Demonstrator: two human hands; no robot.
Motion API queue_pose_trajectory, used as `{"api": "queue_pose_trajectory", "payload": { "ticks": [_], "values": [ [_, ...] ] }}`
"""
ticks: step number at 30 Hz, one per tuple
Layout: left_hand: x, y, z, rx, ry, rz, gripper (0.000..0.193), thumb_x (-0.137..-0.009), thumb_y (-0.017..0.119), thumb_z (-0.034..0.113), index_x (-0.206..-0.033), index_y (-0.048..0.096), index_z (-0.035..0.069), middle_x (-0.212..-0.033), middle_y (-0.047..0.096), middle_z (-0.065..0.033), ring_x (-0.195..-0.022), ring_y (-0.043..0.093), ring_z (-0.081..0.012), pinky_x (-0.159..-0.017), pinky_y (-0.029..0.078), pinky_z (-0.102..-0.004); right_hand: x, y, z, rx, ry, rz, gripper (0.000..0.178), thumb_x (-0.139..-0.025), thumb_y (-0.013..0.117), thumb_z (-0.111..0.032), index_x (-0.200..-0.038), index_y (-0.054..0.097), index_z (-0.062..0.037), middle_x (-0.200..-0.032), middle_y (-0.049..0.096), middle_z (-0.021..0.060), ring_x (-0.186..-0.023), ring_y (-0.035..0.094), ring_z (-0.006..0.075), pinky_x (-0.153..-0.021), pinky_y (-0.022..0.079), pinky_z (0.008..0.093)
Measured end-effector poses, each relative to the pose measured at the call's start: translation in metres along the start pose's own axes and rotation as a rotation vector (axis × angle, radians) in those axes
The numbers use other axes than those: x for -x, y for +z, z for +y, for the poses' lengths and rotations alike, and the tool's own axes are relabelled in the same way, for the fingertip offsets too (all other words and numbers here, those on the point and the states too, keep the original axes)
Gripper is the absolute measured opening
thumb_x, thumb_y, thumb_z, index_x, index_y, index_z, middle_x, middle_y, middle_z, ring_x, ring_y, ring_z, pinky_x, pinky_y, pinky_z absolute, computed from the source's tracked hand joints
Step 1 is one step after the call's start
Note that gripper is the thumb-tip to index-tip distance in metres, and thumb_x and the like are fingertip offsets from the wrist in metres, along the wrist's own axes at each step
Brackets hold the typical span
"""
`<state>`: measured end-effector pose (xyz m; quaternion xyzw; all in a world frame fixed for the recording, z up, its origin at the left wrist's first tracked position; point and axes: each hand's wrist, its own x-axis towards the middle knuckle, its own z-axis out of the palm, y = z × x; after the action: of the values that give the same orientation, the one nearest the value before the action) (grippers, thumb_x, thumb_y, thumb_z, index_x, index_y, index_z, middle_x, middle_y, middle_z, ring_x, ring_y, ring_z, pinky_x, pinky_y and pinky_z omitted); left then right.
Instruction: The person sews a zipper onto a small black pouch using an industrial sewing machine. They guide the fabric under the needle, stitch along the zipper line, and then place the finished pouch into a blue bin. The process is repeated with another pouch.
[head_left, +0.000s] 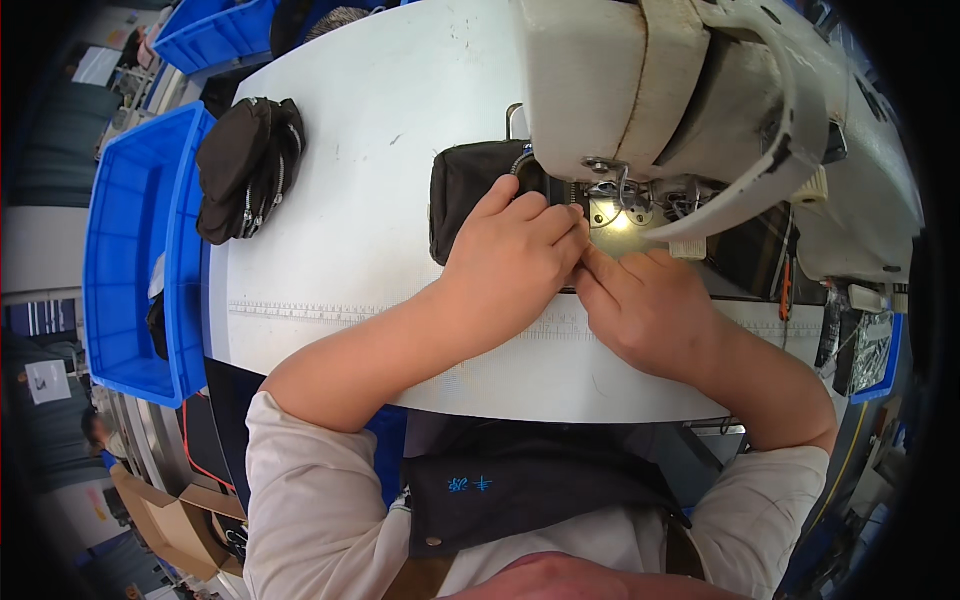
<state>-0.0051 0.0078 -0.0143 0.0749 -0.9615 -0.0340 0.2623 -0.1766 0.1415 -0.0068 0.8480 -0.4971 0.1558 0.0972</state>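
A dark fabric pouch (pixel 462 192) with a zipper along its right part lies flat on the white sewing table, its right edge close to the presser foot. My left hand (pixel 515 255) rests over the pouch's lower right part, fingers bent and gripping it by the zipper. Fingertips of my right hand (pixel 650 308) meet those of the left just below the lit needle plate (pixel 608 213), pressed together at the pouch's edge. Both hands hide that edge. Above them stands the sewing machine head (pixel 590 85).
Several dark zippered pouches (pixel 245 165) are stacked at the table's far left. Beside them is a blue bin (pixel 140 260). A ruler strip (pixel 290 311) runs along the near side of the table (pixel 360 130). An orange-handled tool (pixel 786 285) lies at the right, and an open cardboard box (pixel 165 520) stands lower left.
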Motion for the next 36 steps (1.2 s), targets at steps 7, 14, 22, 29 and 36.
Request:
{"api": "queue_pose_trajectory", "payload": {
  "ticks": [7, 14, 22, 29, 36],
  "values": [
    [-0.005, 0.006, -0.007, -0.036, -0.024, -0.004, 0.020, -0.081, 0.070, 0.014, -0.098, 0.077, 0.004, -0.094, 0.068, -0.0001, -0.087, 0.060, -0.0193, -0.092, 0.047, -0.0372, -0.006, 0.003, 0.005, 0.051, 0.051, 0.089, 0.022, -0.074, 0.067, -0.008, -0.095, 0.068, -0.0001, -0.095, 0.068, 0.0103, -0.079, 0.068, 0.0187, -0.058, 0.054, 0.0333],
    [-0.005, -0.003, -0.013, 0.275, -0.150, 0.032, 0.021, -0.086, 0.073, 0.013, -0.106, 0.076, 0.004, -0.108, 0.073, -0.0059, -0.096, 0.067, -0.0232, -0.088, 0.052, -0.0375, -0.002, 0.007, 0.008, -0.041, 0.114, 0.114, 0.031, -0.071, 0.074, -0.010, -0.100, 0.068, -0.0019, -0.108, 0.067, 0.0114, -0.092, 0.069, 0.0242, -0.073, 0.055, 0.0376],
    [-0.005, -0.022, -0.029, 0.685, -0.447, -0.229, 0.024, -0.093, 0.071, 0.010, -0.117, 0.073, 0.006, -0.111, 0.072, -0.0100, -0.093, 0.071, -0.0264, -0.077, 0.057, -0.0334, 0.003, 0.010, 0.003, -0.058, 0.111, 0.068, 0.044, -0.072, 0.076, -0.014, -0.114, 0.070, -0.0007, -0.123, 0.070, 0.0149, -0.112, 0.069, 0.0281, -0.084, 0.057, 0.0411],
    [-0.003, -0.020, -0.042, 0.958, -0.544, -0.284, 0.025, -0.095, 0.070, 0.006, -0.120, 0.072, 0.005, -0.109, 0.073, -0.0073, -0.100, 0.069, -0.0184, -0.088, 0.055, -0.0312, 0.000, 0.006, 0.002, -0.114, 0.072, 0.043, 0.042, -0.075, 0.074, -0.012, -0.114, 0.071, 0.0021, -0.121, 0.071, 0.0165, -0.111, 0.070, 0.0284, -0.085, 0.059, 0.0414],
    [-0.009, -0.018, -0.035, 0.658, -0.333, -0.236, 0.025, -0.092, 0.070, 0.010, -0.117, 0.074, 0.009, -0.100, 0.072, -0.0078, -0.097, 0.068, -0.0247, -0.086, 0.055, -0.0365, -0.003, 0.007, 0.002, -0.125, 0.076, 0.082, 0.036, -0.074, 0.075, -0.011, -0.108, 0.071, 0.0017, -0.116, 0.072, 0.0154, -0.109, 0.069, 0.0280, -0.082, 0.058, 0.0379]
  ]
}}
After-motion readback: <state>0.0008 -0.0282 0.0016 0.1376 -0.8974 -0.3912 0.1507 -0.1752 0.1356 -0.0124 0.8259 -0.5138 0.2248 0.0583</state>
